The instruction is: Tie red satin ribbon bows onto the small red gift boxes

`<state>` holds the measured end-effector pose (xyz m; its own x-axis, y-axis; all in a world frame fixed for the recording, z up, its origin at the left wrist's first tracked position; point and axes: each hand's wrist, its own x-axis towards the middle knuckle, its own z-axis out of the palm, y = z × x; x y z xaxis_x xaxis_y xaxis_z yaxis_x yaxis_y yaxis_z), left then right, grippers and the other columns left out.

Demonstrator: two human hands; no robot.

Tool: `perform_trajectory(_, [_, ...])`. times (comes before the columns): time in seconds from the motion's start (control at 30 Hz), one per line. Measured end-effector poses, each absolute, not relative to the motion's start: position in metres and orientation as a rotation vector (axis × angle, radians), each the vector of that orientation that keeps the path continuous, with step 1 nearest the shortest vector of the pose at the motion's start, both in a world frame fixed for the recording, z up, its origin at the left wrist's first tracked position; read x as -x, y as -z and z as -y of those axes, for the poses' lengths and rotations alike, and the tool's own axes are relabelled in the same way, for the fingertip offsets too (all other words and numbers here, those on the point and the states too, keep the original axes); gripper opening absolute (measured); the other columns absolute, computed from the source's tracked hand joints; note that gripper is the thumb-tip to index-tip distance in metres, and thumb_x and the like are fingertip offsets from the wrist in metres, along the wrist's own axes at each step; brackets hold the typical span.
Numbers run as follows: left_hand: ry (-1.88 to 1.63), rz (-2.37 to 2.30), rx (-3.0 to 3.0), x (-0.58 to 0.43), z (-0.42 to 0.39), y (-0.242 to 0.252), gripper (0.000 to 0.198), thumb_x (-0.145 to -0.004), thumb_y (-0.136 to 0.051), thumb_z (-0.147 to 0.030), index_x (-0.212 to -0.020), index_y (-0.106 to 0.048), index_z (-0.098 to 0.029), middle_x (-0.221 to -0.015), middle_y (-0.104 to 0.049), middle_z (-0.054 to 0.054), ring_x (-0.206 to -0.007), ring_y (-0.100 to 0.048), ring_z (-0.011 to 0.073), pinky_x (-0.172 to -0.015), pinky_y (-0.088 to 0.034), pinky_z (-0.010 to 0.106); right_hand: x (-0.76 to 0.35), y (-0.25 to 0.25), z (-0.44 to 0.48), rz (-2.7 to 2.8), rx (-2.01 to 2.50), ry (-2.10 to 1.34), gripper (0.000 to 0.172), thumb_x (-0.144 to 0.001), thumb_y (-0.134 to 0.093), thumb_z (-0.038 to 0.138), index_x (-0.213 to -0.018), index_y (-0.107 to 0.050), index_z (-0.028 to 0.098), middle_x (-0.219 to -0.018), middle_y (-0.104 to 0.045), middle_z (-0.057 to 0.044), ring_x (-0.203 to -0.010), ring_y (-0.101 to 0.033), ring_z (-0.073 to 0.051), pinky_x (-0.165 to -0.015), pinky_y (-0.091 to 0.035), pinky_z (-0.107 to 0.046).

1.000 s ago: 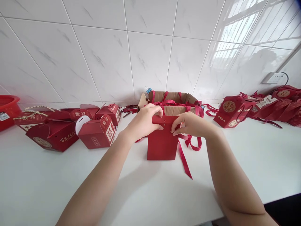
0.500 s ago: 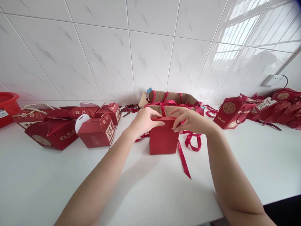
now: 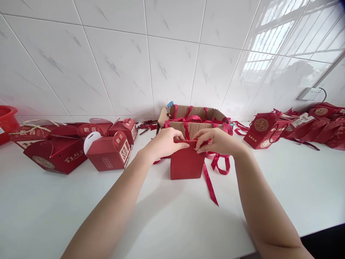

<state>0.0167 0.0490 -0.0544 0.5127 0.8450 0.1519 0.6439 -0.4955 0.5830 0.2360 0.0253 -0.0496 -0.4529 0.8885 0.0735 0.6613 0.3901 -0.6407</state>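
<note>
A small red gift box [image 3: 187, 165] stands upright on the white counter in front of me, its plain side facing me. My left hand [image 3: 169, 142] pinches its top edge at the left, thumb on the near side and fingers behind. At the right end of the same edge, my right hand [image 3: 214, 141] grips with thumb and bent fingers. A small hole shows in the top edge between the hands. Just behind stands an open cardboard box [image 3: 194, 129] with red ribbons draped over its walls. One loose ribbon [image 3: 210, 185] trails on the counter beside the gift box.
Several folded red gift boxes [image 3: 109, 153] stand to the left, near a red plastic basket [image 3: 8, 120]. On the right are a red box with a gold emblem [image 3: 262, 129] and a row of red bags [image 3: 312, 129]. A tiled wall [image 3: 172, 72] rises behind.
The view has shifted slightly. Both hands have come down a little on the box's top edge, which now shows more plainly between them. The box stays in place.
</note>
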Motion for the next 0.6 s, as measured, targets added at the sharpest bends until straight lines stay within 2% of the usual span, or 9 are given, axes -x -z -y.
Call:
perform_trajectory(0.1, [-0.548, -1.217, -2.322, -0.017, -0.049, 0.055, 0.029, -0.077, -0.057, -0.052, -0.082, -0.067, -0.025, -0.081, -0.065, 0.001, -0.066, -0.056, 0.0174, -0.054, -0.036, 0.027, -0.236, 0.048, -0.023, 2.277, 1.313, -0.845, 0.011, -0.073, -0.065, 0.03, -0.077, -0.074, 0.025, -0.114, -0.059, -0.003, -0.08, -0.061, -0.018, -0.069, -0.052, -0.033])
perform_trajectory(0.23, [-0.528, -1.211, -2.361, -0.017, -0.049, 0.056, 0.031, -0.079, -0.053, -0.051, -0.078, -0.067, -0.023, -0.076, -0.063, 0.002, -0.063, -0.054, 0.0174, -0.052, -0.034, 0.027, -0.236, 0.047, -0.02, 2.278, 1.084, -0.924, 0.01, -0.074, -0.066, 0.03, -0.079, -0.074, 0.025, -0.129, -0.05, -0.003, -0.094, -0.061, -0.019, -0.078, -0.053, -0.033])
perform_trajectory(0.33, [-0.556, -1.187, -2.395, -0.017, -0.051, 0.057, 0.032, -0.08, -0.052, -0.051, -0.077, -0.066, -0.022, -0.074, -0.062, 0.003, -0.064, -0.054, 0.0178, -0.054, -0.034, 0.028, -0.238, 0.047, -0.02, 2.224, 1.027, -0.944, 0.009, -0.073, -0.069, 0.031, -0.079, -0.074, 0.025, -0.125, -0.053, -0.004, -0.104, -0.058, -0.022, -0.078, -0.054, -0.034])
perform_trajectory(0.47, [-0.598, -1.19, -2.394, -0.017, -0.054, 0.059, 0.035, -0.081, -0.05, -0.054, -0.078, -0.065, -0.022, -0.073, -0.062, 0.002, -0.063, -0.054, 0.0173, -0.055, -0.035, 0.028, -0.243, 0.051, -0.024, 2.153, 1.173, -0.893, 0.009, -0.072, -0.069, 0.03, -0.079, -0.074, 0.027, -0.128, -0.05, -0.003, -0.114, -0.052, -0.027, -0.074, -0.056, -0.035])
perform_trajectory(0.6, [-0.647, -1.24, -2.364, -0.016, -0.059, 0.062, 0.035, -0.082, -0.05, -0.052, -0.069, -0.058, -0.021, -0.066, -0.056, 0.0, -0.056, -0.047, 0.0149, -0.051, -0.03, 0.028, -0.244, 0.06, -0.034, 2.132, 1.248, -0.739, 0.008, -0.072, -0.069, 0.028, -0.078, -0.074, 0.028, -0.126, -0.051, -0.003, -0.121, -0.046, -0.027, -0.085, -0.052, -0.038])
